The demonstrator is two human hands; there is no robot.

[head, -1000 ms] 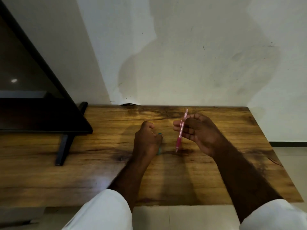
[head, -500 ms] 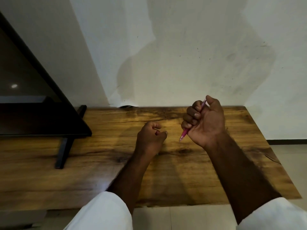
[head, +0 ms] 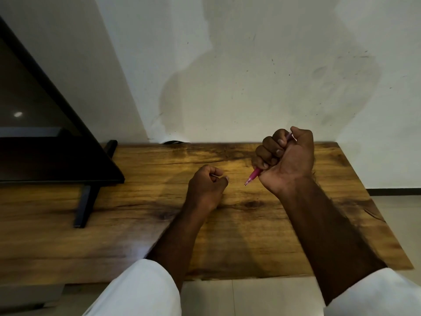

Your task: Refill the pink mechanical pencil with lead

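My right hand [head: 287, 160] is raised a little over the wooden table [head: 141, 197], closed in a fist around the pink mechanical pencil [head: 253, 175]. The thumb rests over the pencil's top end. Its metal tip points down and left, towards my left hand [head: 206, 185]. That hand rests on the table about a hand's width to the left, with the fingers curled shut and thumb against forefinger. Nothing shows inside it, and no lead or lead case is in sight.
A black screen [head: 45, 142] on a black stand leg [head: 85, 204] fills the table's left side. A white wall runs along the back. The table's right edge [head: 373, 201] and front edge drop to a tiled floor.
My right hand shifted from a fingertip hold on the upright pencil to a fist around it and rose to the right. A teal item seen by my left fingers a second ago is out of sight.
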